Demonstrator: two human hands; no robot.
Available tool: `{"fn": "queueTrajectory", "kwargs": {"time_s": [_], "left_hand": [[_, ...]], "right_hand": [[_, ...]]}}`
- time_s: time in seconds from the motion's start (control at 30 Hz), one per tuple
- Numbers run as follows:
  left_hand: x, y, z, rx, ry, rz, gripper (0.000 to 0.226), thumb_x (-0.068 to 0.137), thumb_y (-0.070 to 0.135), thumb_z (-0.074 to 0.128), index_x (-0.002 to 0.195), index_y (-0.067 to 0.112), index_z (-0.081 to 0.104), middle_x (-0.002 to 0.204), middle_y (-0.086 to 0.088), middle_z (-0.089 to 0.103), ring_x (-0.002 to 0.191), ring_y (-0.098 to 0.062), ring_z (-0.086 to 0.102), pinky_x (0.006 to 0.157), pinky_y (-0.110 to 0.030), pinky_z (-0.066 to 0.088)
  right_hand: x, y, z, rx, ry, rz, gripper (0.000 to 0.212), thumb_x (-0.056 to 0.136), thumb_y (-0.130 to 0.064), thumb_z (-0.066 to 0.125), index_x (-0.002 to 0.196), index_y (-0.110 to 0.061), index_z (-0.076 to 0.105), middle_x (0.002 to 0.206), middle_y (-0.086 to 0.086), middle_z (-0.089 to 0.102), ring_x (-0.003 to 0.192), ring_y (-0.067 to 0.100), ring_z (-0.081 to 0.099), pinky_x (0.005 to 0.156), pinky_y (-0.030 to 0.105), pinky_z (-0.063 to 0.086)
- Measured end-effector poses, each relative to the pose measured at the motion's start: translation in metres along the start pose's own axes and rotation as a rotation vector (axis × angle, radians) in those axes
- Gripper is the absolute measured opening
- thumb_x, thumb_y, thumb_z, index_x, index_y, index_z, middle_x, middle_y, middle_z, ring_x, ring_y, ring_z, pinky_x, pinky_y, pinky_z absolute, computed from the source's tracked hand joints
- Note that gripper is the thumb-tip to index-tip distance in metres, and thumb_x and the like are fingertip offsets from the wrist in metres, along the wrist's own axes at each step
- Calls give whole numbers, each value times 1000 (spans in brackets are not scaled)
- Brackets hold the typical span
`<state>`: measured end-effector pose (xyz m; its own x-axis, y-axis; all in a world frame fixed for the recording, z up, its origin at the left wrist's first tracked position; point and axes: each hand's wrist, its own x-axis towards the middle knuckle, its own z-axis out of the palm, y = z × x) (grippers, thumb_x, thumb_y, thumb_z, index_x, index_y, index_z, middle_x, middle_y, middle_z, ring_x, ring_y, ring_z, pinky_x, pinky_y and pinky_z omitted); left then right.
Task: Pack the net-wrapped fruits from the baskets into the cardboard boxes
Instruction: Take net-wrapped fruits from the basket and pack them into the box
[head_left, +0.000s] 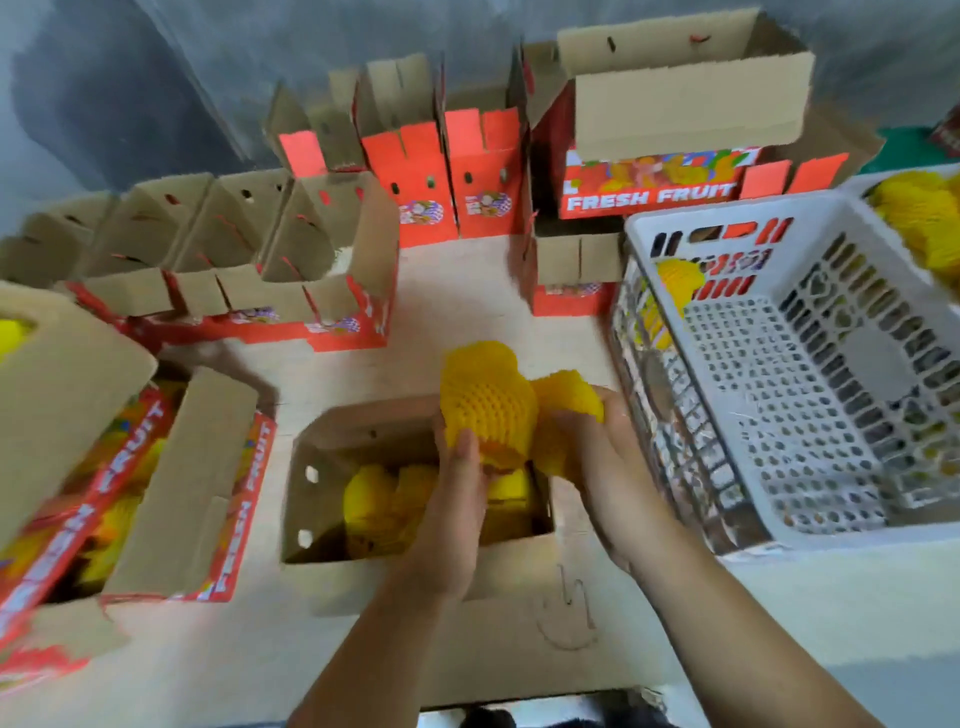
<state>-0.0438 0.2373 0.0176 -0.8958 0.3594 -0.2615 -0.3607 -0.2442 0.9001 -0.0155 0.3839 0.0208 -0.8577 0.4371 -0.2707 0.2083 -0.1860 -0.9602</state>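
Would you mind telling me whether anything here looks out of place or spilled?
One net-wrapped fruit seems wedged against the near-empty white basket's left wall, partly poking through. Otherwise nothing is spilled: both hands hold wrapped fruits over the open box.

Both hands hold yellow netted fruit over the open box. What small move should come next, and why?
Probably lower the left hand so its netted fruit goes into the open box: it hangs over the opening, and the box, already holding some fruit, looks to have room.

Yellow foam-net fruit sleeve (485, 400): soft, ribbed mesh, matt. Brown open cardboard box (415, 566): matt, rough-cut edges. White perforated plastic basket (779, 395): smooth, slight sheen. Red printed carton (649, 182): semi-gloss.
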Motion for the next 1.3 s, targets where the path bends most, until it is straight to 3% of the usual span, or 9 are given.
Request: {"fn": "queueTrajectory", "kwargs": {"time_s": [0.1, 0.27, 0.4, 0.5, 0.6, 0.7, 0.8, 1.03, 1.3], "left_hand": [[-10, 16, -49, -132, 24, -68, 52, 108, 48, 34, 153, 22, 37, 139, 17, 64, 117, -2, 64, 91, -25, 51], [0, 16, -110, -245, 325, -287, 47, 105, 37, 56, 150, 26, 48, 150, -3, 54, 109, -16, 60, 82, -24, 49], [20, 20, -136, -340, 390, -593, 43, 100, 30, 67, 140, 20, 57, 128, -6, 62, 115, -24, 61, 86, -40, 49], [33, 24, -137, -173, 291, -693, 20, 104, 25, 54, 112, 13, 68, 93, -11, 76, 86, -27, 71, 79, -42, 56], [42, 20, -139, -82, 332, -704, 21, 104, 23, 51, 101, 13, 69, 90, -12, 74, 85, -27, 70, 89, -39, 57], [41, 19, -139, -176, 483, -621, 39, 97, 30, 61, 135, 19, 62, 132, -10, 64, 122, -32, 60, 112, -48, 45], [25, 14, -122, -47, 664, -328, 42, 95, 28, 62, 136, 33, 56, 125, 6, 58, 110, -19, 58, 92, -34, 49], [28, 8, -22, 208, 201, -10, 17, 105, 16, 52, 112, 22, 67, 101, 4, 72, 88, 1, 67, 73, -12, 48], [73, -33, 164, 472, -109, 181, 10, 91, 29, 54, 97, 33, 60, 95, 17, 69, 93, 0, 67, 83, -23, 54]], "right_hand": [[-12, 13, 51, 62, -58, 81, 55, 63, -44, 63, 116, -28, 58, 119, 11, 67, 113, 31, 66, 95, 57, 54], [-27, 30, 92, -212, 4, 89, 55, 63, -47, 70, 114, -31, 56, 100, -8, 71, 86, 3, 68, 71, 24, 52], [-4, 38, 105, -290, 15, 232, 52, 84, -33, 80, 119, -20, 44, 109, 2, 65, 91, 13, 68, 70, 32, 57], [17, 43, 126, -427, -113, 396, 55, 93, -26, 73, 135, 0, 47, 112, 14, 67, 92, 30, 69, 79, 41, 58], [26, 60, 138, -755, -245, 385, 67, 99, -34, 64, 153, -11, 32, 140, 11, 56, 124, 30, 57, 106, 41, 46], [27, 66, 134, -1004, -332, 316, 72, 102, -48, 54, 156, -17, 19, 145, 12, 53, 134, 32, 51, 107, 36, 40], [27, 59, 116, -1084, -342, 240, 60, 105, -47, 46, 154, -21, 26, 140, 13, 58, 128, 33, 55, 104, 36, 43], [4, 24, 46, -622, -105, -201, 37, 99, -6, 49, 128, -23, 64, 119, -7, 71, 113, 13, 64, 99, 30, 48], [27, -24, -106, -380, 213, -306, 31, 97, -6, 52, 115, -27, 67, 97, -20, 73, 91, -3, 67, 71, 9, 47]]}}
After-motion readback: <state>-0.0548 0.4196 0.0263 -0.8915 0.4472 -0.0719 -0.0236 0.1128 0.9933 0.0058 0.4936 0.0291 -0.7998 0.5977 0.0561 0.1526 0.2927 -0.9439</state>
